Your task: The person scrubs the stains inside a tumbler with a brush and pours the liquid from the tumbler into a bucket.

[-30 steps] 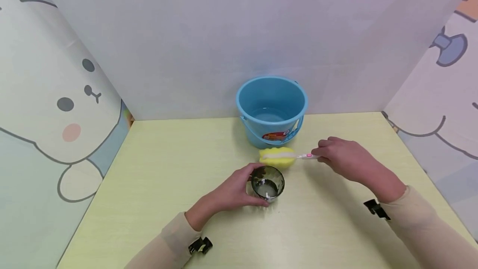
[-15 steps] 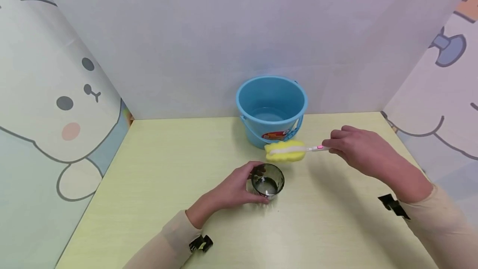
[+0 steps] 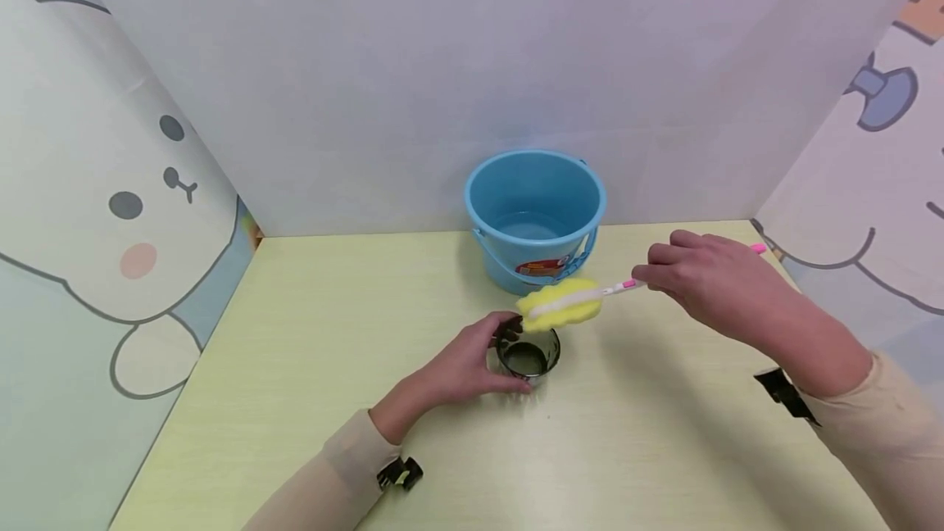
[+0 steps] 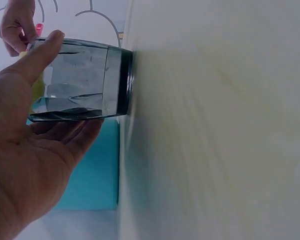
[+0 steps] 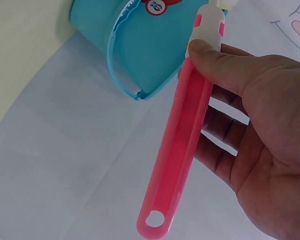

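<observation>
A dark, see-through drinking glass [image 3: 542, 359] stands upright on the table. My left hand [image 3: 466, 367] holds it round the side, with the thumb near and the fingers at the far side; the left wrist view shows the glass [image 4: 80, 82] between them, its base on the tabletop. In my right hand [image 3: 719, 285] is a sponge cup brush with a pink handle [image 5: 177, 145], pinched between thumb and fingers near the handle's white collar. The brush's yellow sponge head [image 3: 562, 304] is tilted over the far rim of the glass, covering part of it.
Behind the glass, a blue bucket [image 3: 497, 256] stands near the back wall, its handle hanging down in front. The pale yellow table [image 3: 354, 293] runs back to that wall. Walls with cartoon prints rise at the left and right.
The brush first rose to the right, away from the glass. Its sponge head has since come slightly left and tilted down over the far rim. My left hand and the glass have hardly moved.
</observation>
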### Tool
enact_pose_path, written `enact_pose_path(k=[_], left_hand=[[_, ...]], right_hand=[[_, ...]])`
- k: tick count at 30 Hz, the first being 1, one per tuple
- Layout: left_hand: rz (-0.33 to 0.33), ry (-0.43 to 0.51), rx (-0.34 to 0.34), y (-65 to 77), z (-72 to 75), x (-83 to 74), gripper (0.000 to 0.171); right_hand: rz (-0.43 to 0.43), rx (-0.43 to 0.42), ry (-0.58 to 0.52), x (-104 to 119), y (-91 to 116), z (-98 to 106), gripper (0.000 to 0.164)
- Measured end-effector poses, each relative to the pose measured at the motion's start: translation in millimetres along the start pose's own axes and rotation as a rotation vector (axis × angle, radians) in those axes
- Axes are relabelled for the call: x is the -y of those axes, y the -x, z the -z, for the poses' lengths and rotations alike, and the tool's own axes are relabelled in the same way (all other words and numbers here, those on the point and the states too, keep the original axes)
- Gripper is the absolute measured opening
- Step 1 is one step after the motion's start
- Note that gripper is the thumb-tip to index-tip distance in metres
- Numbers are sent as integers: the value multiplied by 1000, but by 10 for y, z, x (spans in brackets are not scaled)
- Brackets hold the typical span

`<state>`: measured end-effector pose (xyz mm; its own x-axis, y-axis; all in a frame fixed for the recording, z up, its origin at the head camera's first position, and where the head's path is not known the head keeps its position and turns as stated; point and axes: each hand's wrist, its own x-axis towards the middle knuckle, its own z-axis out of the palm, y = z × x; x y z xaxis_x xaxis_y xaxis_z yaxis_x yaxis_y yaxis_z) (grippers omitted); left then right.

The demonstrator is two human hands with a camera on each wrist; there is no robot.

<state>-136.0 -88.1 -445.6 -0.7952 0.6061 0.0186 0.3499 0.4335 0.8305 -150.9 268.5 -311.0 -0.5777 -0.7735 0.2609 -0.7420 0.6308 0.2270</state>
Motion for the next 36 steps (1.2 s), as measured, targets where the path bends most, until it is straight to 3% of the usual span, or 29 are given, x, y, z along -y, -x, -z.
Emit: enact_pose_path(k=[6,16,20,36], left_hand=[[11,22,-2,-27,14,12,95],[6,26,-1,-65,16,12,95],[12,40,-4,-73,16,5,95],[-23,58,-6,-75,7,21,91]], right_hand=[[6,77,58,121,-129,121,49],[108,152,245,329,-384,236,60],[139,139,296,408,-478,247,66],[286,7,388,577,-683,109,62]])
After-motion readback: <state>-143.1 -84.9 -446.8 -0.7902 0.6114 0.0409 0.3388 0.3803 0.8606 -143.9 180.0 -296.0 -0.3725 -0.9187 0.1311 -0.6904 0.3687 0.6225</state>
